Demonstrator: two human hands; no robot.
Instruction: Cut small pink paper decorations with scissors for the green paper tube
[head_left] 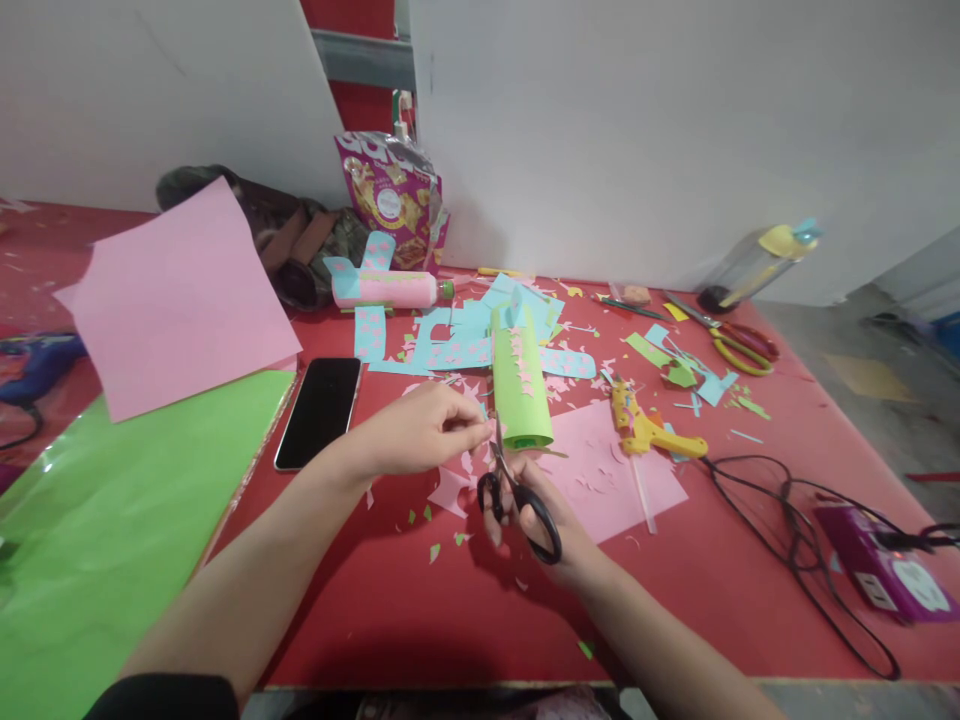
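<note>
My right hand (551,515) has its fingers in the black handles of a pair of scissors (534,510), blades pointing away from me. Between the fingertips of my left hand (431,428) is a small pink paper piece (491,430), right at the scissor blades. Just beyond the blades lies a paper airplane model (519,385), a green tube with blue wings and a row of small pink stars. Under and right of my right hand is a pink paper sheet (600,470) with cut scraps on it.
A yellow glue gun (637,425) and its black cable lie right, leading toward a purple power box (885,565). Farther back are yellow-red scissors (739,345) and a bottle (761,262). Left are a phone (319,412), pink sheets (184,305), green paper (142,520) and a pink airplane (390,288).
</note>
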